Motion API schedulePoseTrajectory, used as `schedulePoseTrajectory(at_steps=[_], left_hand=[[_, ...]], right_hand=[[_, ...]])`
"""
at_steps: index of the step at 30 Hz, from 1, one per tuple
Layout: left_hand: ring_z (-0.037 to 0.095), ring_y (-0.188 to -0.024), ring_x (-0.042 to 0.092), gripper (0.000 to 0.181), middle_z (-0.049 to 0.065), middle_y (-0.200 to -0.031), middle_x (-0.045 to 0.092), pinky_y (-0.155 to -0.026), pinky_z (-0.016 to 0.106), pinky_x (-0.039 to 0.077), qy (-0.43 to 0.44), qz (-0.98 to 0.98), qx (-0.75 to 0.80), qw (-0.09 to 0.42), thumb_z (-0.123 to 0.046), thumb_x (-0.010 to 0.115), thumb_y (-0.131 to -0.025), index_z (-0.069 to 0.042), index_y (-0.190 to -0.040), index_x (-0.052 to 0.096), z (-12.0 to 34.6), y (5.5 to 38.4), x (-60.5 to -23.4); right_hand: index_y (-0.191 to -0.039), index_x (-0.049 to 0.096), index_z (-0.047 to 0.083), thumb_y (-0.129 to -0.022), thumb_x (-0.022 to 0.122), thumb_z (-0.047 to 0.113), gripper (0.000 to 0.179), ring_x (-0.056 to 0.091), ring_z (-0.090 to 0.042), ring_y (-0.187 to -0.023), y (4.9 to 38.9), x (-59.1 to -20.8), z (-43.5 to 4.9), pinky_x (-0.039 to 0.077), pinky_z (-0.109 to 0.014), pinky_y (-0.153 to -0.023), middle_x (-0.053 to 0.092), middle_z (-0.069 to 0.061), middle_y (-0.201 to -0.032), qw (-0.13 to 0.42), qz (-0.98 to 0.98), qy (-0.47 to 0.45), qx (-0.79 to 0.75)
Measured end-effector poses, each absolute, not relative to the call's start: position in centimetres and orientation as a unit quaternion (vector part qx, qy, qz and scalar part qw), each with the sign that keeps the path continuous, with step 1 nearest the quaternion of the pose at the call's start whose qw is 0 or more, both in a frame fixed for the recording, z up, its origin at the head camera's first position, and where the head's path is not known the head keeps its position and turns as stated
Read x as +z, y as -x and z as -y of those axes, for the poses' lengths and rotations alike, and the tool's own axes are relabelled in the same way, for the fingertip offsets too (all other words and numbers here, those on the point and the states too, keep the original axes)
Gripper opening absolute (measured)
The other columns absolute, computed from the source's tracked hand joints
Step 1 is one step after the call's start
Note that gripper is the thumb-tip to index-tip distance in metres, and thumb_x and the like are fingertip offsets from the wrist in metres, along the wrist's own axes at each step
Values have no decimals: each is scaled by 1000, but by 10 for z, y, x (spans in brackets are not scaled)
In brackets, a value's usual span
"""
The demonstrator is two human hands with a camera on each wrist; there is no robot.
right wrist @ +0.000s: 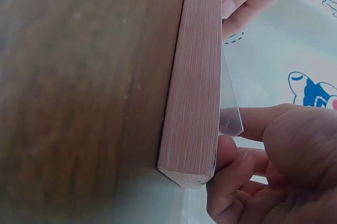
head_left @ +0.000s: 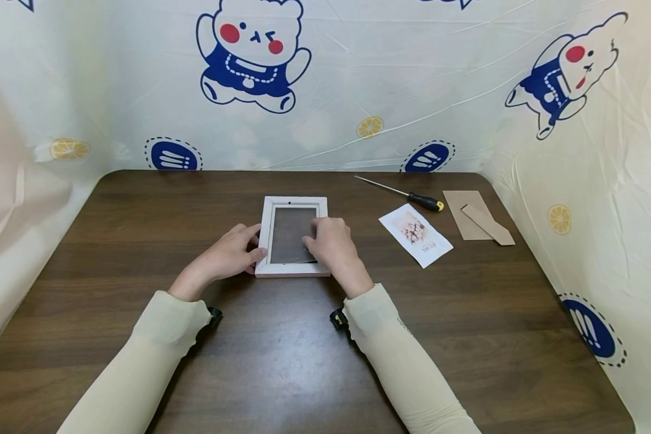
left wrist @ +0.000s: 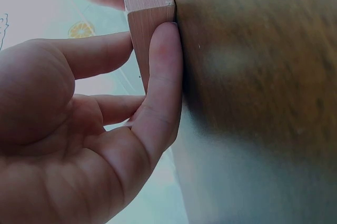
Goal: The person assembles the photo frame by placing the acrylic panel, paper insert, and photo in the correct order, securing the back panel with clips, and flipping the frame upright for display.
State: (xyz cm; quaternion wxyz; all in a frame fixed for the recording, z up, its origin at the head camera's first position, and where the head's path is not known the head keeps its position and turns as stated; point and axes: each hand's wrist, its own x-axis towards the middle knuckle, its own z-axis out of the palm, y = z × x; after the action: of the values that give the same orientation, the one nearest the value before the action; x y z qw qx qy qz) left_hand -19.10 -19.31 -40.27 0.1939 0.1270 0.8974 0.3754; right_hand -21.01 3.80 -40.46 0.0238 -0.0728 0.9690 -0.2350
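Observation:
A white picture frame lies flat on the dark wood table; its side edge looks pinkish in the right wrist view. My left hand grips the frame's left side, thumb on top and a finger along the outer edge. At the frame's right side, my right hand pinches a clear sheet by its corner. That sheet is tilted, one end standing above the frame's edge. Part of the sheet and the frame's right side are hidden behind the right hand.
Right of the frame lies a card with a flower print. Beyond it are a screwdriver and a brown backing board with a folded cardboard strip on it. A patterned curtain hangs behind the table.

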Motion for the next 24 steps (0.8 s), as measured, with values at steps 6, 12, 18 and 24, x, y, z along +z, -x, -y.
schedulePoseTrajectory(at_steps=[6,12,18,24], left_hand=[[20,-80,72,66,31,-135,45,-74,34,65,-128,-899,372,194,-12,57,-109,10,-163,26,193,191,-404],[21,-79,72,65,31,-135,45,-74,34,65,-128,-899,370,194,-12,57,-109,10,-163,27,193,192,-404],[21,-80,72,65,31,-135,45,-74,35,65,-127,-900,369,195,-13,57,-109,9,-163,27,192,191,-404],[20,-79,72,65,31,-135,45,-74,35,65,-127,-900,369,194,-13,57,-109,9,-163,27,193,191,-403]], right_hand=[[-115,77,10,-99,76,24,21,73,-33,-99,209,-405,-39,61,-46,-84,77,-14,-109,26,-971,78,-224],[-126,76,10,-99,76,24,30,74,-32,-102,209,-405,-39,62,-45,-87,76,-15,-118,36,-971,80,-224],[-137,72,10,-100,75,23,39,72,-33,-116,210,-406,-39,61,-45,-94,73,-16,-131,40,-970,74,-229],[-134,73,10,-99,75,23,37,71,-33,-115,210,-405,-39,61,-45,-93,74,-16,-128,42,-970,71,-227]])
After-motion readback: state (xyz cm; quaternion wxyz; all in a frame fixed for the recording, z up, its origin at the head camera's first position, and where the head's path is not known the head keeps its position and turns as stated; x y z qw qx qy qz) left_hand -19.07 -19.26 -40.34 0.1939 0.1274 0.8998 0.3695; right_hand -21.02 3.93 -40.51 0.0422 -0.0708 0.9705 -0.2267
